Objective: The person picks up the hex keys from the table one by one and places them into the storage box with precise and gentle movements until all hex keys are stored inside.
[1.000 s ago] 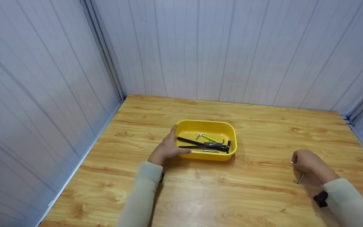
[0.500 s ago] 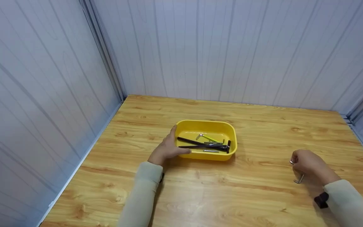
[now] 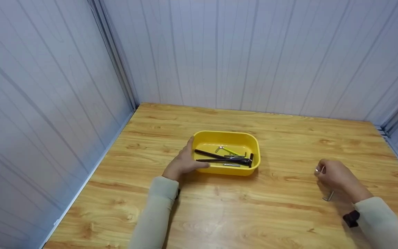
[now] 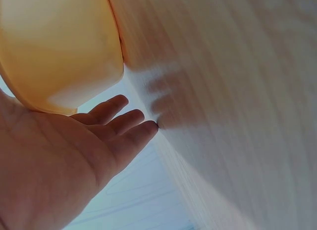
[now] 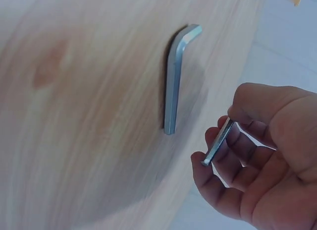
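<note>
My left hand [image 3: 185, 162] rests against the left end of a yellow plastic box [image 3: 233, 171], thumb along the near rim. The left wrist view shows its other fingers fairly straight beside the box wall [image 4: 64, 46]. Farther right, my right hand [image 3: 337, 177] pinches a small silver hex key [image 5: 218, 142] between thumb and fingers, just over the table; part of it is hidden by the thumb. Another silver hex key [image 5: 172, 86] lies on the tabletop below that hand. Inside the box are long black tools [image 3: 207, 154], a yellow-green hex key [image 3: 229, 150] and several small silver keys.
The wood-grain table [image 3: 271, 214] has pale panelled walls [image 3: 254, 55] behind it and on its left [image 3: 36, 103]. A dark wrist mount [image 3: 351, 219] hangs under the right sleeve, near the tabletop. The box stands around mid-table.
My right hand has lifted slightly and shifted left, and more of the silver key shows between its fingertips. The left hand, the box and the key on the table stay put.
</note>
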